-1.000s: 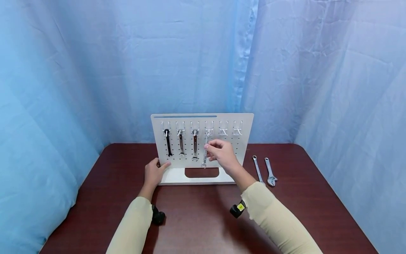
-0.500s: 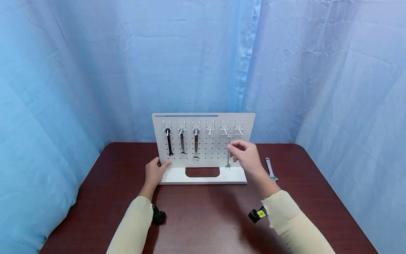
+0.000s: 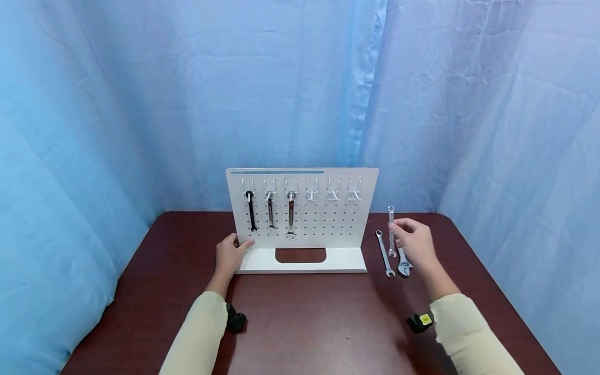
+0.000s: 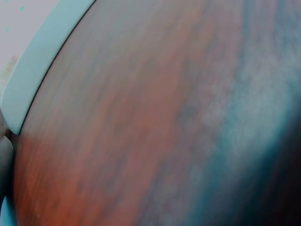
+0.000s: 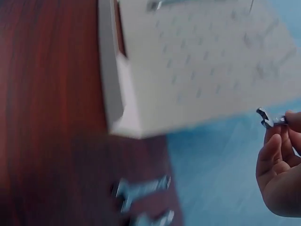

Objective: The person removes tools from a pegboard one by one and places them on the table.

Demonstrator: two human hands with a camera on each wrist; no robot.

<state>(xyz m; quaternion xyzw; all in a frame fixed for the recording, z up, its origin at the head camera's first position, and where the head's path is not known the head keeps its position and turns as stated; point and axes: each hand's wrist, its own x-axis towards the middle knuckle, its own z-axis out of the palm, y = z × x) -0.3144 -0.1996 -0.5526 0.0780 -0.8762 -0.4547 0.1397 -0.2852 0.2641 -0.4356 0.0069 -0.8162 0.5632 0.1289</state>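
Note:
My right hand pinches a small silver combination wrench near its middle, right of the white pegboard. The wrench stands upright, ring end up, above the table. In the right wrist view its open end sticks out past the fingers. My left hand grips the board's lower left edge, thumb in front; its other fingers are mostly hidden. A black wrench and two silver wrenches, one narrow and one larger, hang on the board's left hooks. The three right hooks are bare.
On the dark red table, under and beside my right hand, lie a silver combination wrench and an adjustable wrench. The hand partly covers the adjustable wrench. Blue curtains enclose the table's back and sides.
My right hand has carried the wrench rightward from the fourth hook, off the pegboard and over the loose wrenches. The left hand keeps its hold on the board's edge.

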